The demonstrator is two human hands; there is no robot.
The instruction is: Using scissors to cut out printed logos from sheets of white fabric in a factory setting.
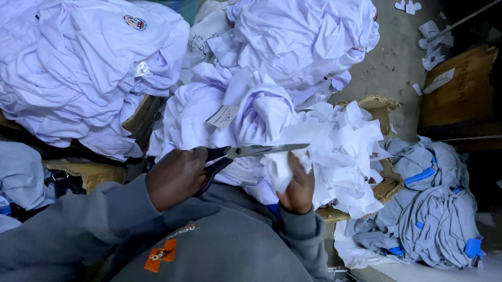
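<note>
Several heaps of white garments (82, 55) surround the lap, grey clothes (432, 210) lying to the right. Left hand (176, 176) has its grip closed through the handles of black-handled scissors (244, 155); right hand (299, 187) pinches a white fabric piece (278, 169) beneath the blades.

- Scissors (244, 154): black handles, silver blades.
- Cloth piece (278, 170) in the right hand (298, 190): white.
- Garment heaps (81, 61) at 10 and 12 o'clock: white.
- Scrap pile (343, 146) at 2 o'clock: white.
- Bundle (427, 210) at 4 o'clock: grey, blue trim.
- Sleeves (53, 233): grey; orange patch (160, 255) on grey.
</note>
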